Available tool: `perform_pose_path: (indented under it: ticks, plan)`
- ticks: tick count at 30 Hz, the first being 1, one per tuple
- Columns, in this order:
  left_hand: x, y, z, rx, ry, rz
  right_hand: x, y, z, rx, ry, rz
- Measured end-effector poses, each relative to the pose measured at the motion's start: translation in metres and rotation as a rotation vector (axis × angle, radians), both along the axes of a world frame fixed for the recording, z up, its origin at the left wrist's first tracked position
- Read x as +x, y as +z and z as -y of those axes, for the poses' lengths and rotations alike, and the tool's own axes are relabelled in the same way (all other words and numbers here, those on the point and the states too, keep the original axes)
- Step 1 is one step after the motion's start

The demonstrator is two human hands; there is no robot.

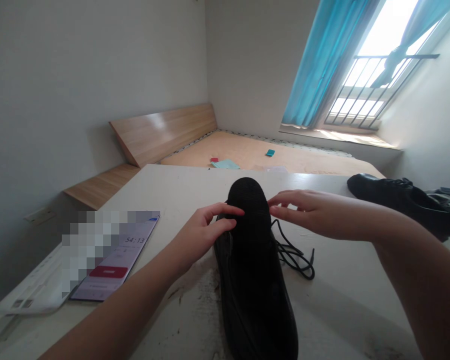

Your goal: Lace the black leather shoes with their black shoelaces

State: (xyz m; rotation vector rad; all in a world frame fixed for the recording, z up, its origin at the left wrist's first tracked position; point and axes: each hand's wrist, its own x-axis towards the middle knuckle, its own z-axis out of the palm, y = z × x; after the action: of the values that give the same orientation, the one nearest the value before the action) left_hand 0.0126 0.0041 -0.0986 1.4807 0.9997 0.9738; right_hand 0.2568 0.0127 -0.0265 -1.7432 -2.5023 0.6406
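A black shoe [258, 300] lies on the white table [333, 280], its opening toward me and its tongue [247, 200] raised at the far end. My left hand [210, 225] is at the left side of the tongue, index finger and thumb apart and resting on the black fabric. On the other side, my right hand [296, 207] touches the tongue's right edge with its fingertips; whether it pinches anything there is hidden. A loose black lace [294, 257] lies on the table to the right of the shoe.
Another black shoe [408, 200] stands at the table's right edge beside some grey-green cloth [448, 200]. A lit phone [116, 265] lies at the left on white packaging [41, 295]. Beyond the table is a bed [303, 157] with small items on it.
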Motion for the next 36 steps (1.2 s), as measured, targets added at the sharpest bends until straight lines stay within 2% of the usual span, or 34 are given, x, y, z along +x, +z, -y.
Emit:
perform_pose_path:
  ticks: [8,10,12,14,16,18,21,24,27,31,33,36]
  plan:
    - [-0.004,0.012,0.008,0.0,-0.045,0.535,-0.019,-0.004,0.006,-0.012,0.323,-0.349]
    - [-0.007,0.018,0.01,-0.004,-0.043,0.621,-0.022,-0.003,0.008,-0.067,0.34,-0.403]
    - [-0.009,0.023,0.011,-0.014,-0.03,0.673,-0.026,0.001,0.011,-0.133,0.187,-0.505]
    - [-0.01,0.026,0.012,-0.021,-0.012,0.696,-0.029,0.009,0.015,-0.167,-0.111,-0.662]
    - [-0.01,0.027,0.013,-0.025,-0.008,0.687,-0.027,0.018,0.018,-0.176,-0.362,-0.742]
    - [-0.009,0.026,0.013,-0.028,-0.011,0.661,-0.022,0.025,0.019,-0.205,-0.428,-0.668]
    - [-0.007,0.024,0.014,-0.051,-0.001,0.66,-0.014,0.024,0.016,-0.329,-0.313,-0.412]
    - [-0.005,0.021,0.015,-0.099,-0.018,0.685,-0.01,0.015,0.009,-0.346,-0.206,-0.248]
    - [-0.003,0.019,0.016,-0.095,-0.078,0.636,-0.01,0.009,0.006,-0.291,-0.179,-0.197]
    - [-0.005,0.01,0.016,-0.009,-0.215,0.476,-0.015,0.014,0.011,-0.243,-0.147,-0.14]
    - [-0.009,0.004,0.014,0.077,-0.297,0.374,-0.017,0.017,0.015,-0.249,-0.114,-0.18]
    - [-0.014,0.0,0.013,0.197,-0.355,0.264,-0.017,0.017,0.017,-0.271,-0.064,-0.268]
